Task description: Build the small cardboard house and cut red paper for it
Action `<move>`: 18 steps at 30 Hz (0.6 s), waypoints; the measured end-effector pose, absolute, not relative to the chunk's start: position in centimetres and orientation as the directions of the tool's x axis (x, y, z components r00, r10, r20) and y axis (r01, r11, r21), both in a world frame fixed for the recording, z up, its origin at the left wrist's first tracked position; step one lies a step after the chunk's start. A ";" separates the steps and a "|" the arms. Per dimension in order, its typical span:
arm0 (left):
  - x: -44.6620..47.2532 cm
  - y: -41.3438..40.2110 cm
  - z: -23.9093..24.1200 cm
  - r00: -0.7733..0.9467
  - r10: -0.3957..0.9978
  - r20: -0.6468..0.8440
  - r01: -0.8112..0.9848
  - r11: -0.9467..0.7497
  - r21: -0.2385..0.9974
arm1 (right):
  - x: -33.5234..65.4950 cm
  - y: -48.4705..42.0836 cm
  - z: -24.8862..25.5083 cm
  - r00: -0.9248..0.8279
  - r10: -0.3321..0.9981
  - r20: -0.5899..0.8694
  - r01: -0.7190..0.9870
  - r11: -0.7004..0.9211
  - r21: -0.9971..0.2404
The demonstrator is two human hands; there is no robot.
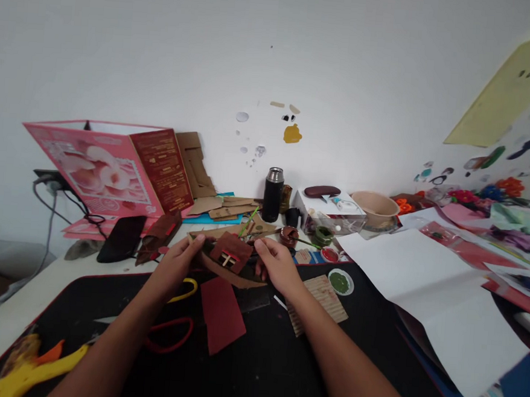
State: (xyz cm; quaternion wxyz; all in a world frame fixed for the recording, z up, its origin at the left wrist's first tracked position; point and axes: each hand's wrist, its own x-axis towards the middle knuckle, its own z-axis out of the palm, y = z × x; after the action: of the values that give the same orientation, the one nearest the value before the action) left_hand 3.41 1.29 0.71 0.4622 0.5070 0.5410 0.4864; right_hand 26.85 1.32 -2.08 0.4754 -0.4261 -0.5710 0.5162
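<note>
Between my two hands is a small cardboard model (231, 252), a brown painted house with a pale crossed window, on a tilted cardboard base. My left hand (184, 258) grips the left edge of the base, thumb on top. At the right edge, my right hand (279, 265) holds it with fingers curled under. Below the model a piece of dark red paper (223, 316) lies on the black mat (261, 377). Scissors with red handles (170, 335) and a yellow handle loop (189, 290) lie beside my left forearm. Corrugated cardboard (323, 305) sits partly behind my right forearm.
A yellow glue gun (42, 367) lies front left. Paint stands in a green dish (341, 282) and open jars (323, 236). Behind are a black bottle (273, 196), a pink box (98, 172), a phone (121, 238) and a tan bowl (375, 209). White paper (439, 307) covers the right.
</note>
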 end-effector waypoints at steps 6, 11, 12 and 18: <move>3.7 1.1 1.2 -0.053 0.999 0.010 0.173 -0.001 0.985 | 26.7 1.1 -2.1 -0.184 0.979 0.088 0.015 0.093 -0.996; 3.9 0.9 1.3 -0.032 1.000 -0.002 0.197 0.008 0.980 | 26.5 1.0 -2.4 -0.175 0.979 0.108 0.049 0.119 -0.992; 3.9 0.9 1.3 -0.028 1.000 0.003 0.200 0.002 0.980 | 26.5 1.0 -2.4 -0.172 0.978 0.114 0.049 0.124 -0.991; 3.8 0.8 1.3 -0.041 0.997 0.060 0.194 -0.051 0.980 | 26.2 0.9 -2.5 -0.152 0.983 0.106 0.011 0.109 -0.994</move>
State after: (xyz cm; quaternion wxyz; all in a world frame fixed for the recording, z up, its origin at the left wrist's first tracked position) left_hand 3.77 0.85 1.31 0.4235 0.5480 0.5433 0.4745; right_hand 26.17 0.94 -2.48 0.4819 -0.4376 -0.5679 0.5038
